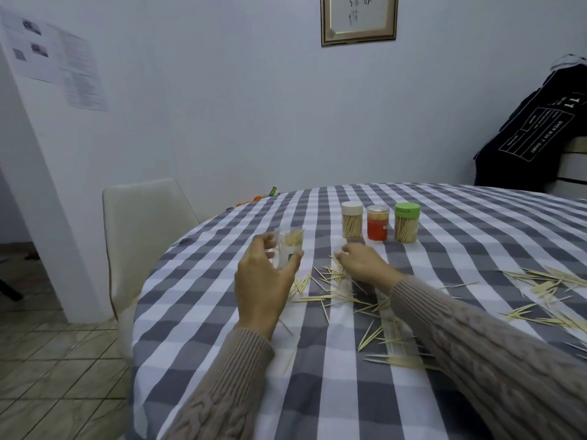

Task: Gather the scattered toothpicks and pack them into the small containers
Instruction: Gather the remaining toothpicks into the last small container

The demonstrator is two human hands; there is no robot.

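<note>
My left hand [265,281] grips a clear lidless container [288,247] partly filled with toothpicks, held upright just above the checked tablecloth. My right hand [363,262] rests on the cloth to its right, fingertips pinched together over scattered toothpicks [330,281]; whether it holds any is hidden. More loose toothpicks [390,347] lie near my right sleeve and another spread of toothpicks [546,290] lies at the right. Behind my hands stand three closed containers: a white-lidded one [352,220], a red one [378,222] and a green-lidded one [407,222].
The round table [197,312] carries a grey-and-white checked cloth; its edge curves along the left. A white chair [143,230] stands at the far left of the table. A dark garment [536,134] hangs at the right, against the wall.
</note>
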